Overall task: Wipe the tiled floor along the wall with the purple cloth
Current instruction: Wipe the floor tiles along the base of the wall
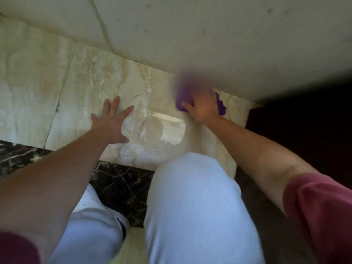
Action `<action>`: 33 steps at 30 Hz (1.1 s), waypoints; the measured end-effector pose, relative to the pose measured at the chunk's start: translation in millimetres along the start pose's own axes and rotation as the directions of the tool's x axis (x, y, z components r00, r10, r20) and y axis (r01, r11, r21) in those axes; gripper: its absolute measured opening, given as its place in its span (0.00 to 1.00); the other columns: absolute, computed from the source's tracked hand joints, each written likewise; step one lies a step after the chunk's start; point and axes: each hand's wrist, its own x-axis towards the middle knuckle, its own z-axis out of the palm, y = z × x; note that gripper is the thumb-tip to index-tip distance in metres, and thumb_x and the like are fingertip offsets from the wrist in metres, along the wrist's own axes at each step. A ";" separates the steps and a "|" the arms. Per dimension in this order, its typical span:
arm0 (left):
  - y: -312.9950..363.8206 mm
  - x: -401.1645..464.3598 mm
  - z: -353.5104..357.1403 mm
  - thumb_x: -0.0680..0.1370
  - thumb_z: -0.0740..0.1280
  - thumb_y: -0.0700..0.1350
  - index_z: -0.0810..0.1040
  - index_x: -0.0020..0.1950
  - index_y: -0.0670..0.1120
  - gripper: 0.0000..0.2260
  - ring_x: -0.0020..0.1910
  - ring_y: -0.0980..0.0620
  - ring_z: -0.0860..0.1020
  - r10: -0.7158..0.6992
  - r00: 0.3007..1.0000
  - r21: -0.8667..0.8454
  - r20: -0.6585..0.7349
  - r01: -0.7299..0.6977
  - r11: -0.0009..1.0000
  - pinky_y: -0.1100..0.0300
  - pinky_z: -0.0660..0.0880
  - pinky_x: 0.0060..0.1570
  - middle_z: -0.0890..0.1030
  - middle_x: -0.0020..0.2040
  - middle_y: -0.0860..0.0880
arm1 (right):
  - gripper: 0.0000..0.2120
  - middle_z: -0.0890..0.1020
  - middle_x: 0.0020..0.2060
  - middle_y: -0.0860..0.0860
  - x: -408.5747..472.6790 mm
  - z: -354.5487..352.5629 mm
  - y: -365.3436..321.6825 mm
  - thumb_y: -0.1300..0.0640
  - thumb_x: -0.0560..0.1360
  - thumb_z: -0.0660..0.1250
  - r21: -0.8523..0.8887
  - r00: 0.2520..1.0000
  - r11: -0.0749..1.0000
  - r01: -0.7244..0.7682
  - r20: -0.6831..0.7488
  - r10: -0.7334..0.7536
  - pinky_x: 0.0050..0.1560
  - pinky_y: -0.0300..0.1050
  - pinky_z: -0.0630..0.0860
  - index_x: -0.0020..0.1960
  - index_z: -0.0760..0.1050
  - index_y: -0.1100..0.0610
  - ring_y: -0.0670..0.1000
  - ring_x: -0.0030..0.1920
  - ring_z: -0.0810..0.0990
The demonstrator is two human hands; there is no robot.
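My right hand (203, 106) presses a purple cloth (183, 96) onto the cream marble floor tile (95, 77), right at the foot of the pale wall (209, 35). The cloth is motion-blurred at its top and bunches out on both sides of my hand. My left hand (110, 122) lies flat on the same tile with its fingers spread, holding nothing. A glossy wet-looking patch (163, 128) shines between the two hands.
My knees in light trousers (194, 202) rest on the floor below the hands. A band of dark veined marble (122, 185) runs under them. A dark shadowed opening (304, 134) lies to the right, past the wall's end.
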 end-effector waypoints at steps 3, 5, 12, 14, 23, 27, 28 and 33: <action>1.2 -2.6 -6.7 0.70 0.77 0.60 0.35 0.80 0.66 0.55 0.81 0.42 0.31 -0.002 0.999 -0.022 0.036 0.003 1.000 0.26 0.55 0.73 0.24 0.79 0.51 | 0.31 0.59 0.80 0.54 -25.6 -8.8 46.9 0.41 0.79 0.63 -0.056 0.993 0.992 -0.116 0.026 0.117 0.76 0.65 0.53 0.79 0.60 0.43 0.59 0.79 0.57; 2.7 -4.0 -10.0 0.70 0.77 0.60 0.35 0.80 0.66 0.55 0.81 0.42 0.30 -0.004 0.998 -0.026 0.056 0.005 1.000 0.26 0.55 0.73 0.23 0.79 0.51 | 0.32 0.58 0.80 0.56 -34.6 -13.7 51.3 0.42 0.77 0.65 -0.094 0.979 0.975 -0.203 -0.005 0.203 0.75 0.68 0.56 0.79 0.59 0.43 0.62 0.79 0.56; 0.3 4.2 -4.1 0.70 0.75 0.63 0.34 0.79 0.66 0.55 0.80 0.42 0.29 0.000 0.999 -0.029 0.053 0.002 1.000 0.24 0.55 0.72 0.22 0.78 0.51 | 0.33 0.53 0.81 0.61 -50.7 15.6 31.7 0.34 0.80 0.54 0.262 0.775 0.746 -0.612 0.009 0.632 0.75 0.67 0.57 0.81 0.52 0.43 0.68 0.79 0.50; -4.5 7.7 0.0 0.70 0.75 0.64 0.34 0.79 0.67 0.54 0.80 0.42 0.29 0.006 1.000 -0.026 0.029 -0.005 1.000 0.23 0.54 0.71 0.22 0.78 0.51 | 0.33 0.55 0.80 0.64 -39.0 19.6 20.0 0.35 0.81 0.53 0.230 0.800 0.782 -0.579 -0.025 0.599 0.77 0.63 0.54 0.82 0.53 0.46 0.69 0.79 0.51; -47.2 2.4 18.4 0.71 0.71 0.67 0.59 0.81 0.58 0.42 0.83 0.41 0.43 -0.084 0.920 -0.140 -0.383 0.032 0.990 0.28 0.44 0.75 0.51 0.84 0.45 | 0.34 0.59 0.78 0.67 23.2 21.5 -102.6 0.33 0.79 0.54 0.047 0.905 0.904 -0.425 -0.006 0.426 0.74 0.69 0.53 0.80 0.56 0.46 0.71 0.77 0.56; -116.9 -6.7 27.1 0.69 0.72 0.68 0.58 0.80 0.57 0.44 0.83 0.40 0.44 -0.275 0.890 -0.269 -0.364 0.183 0.946 0.29 0.45 0.75 0.49 0.84 0.44 | 0.34 0.61 0.76 0.69 65.7 19.5 -190.6 0.33 0.78 0.57 0.007 0.947 0.947 -0.322 0.027 0.321 0.74 0.69 0.55 0.79 0.58 0.47 0.73 0.75 0.58; -138.2 -12.9 31.5 0.69 0.71 0.69 0.57 0.80 0.57 0.44 0.83 0.40 0.43 -0.320 0.882 -0.284 -0.346 0.226 0.932 0.30 0.46 0.76 0.48 0.84 0.44 | 0.35 0.61 0.76 0.70 77.5 18.8 -217.1 0.34 0.78 0.58 0.000 0.955 0.956 -0.292 0.046 0.292 0.73 0.69 0.56 0.79 0.58 0.47 0.74 0.75 0.59; -197.5 -38.4 62.8 0.67 0.65 0.76 0.49 0.82 0.58 0.50 0.83 0.40 0.41 -0.490 0.838 -0.354 -0.240 0.394 0.848 0.31 0.47 0.77 0.42 0.84 0.45 | 0.37 0.59 0.75 0.73 118.0 13.3 -289.1 0.34 0.79 0.57 -0.080 0.962 0.968 -0.239 0.117 0.247 0.70 0.74 0.59 0.81 0.51 0.51 0.77 0.73 0.59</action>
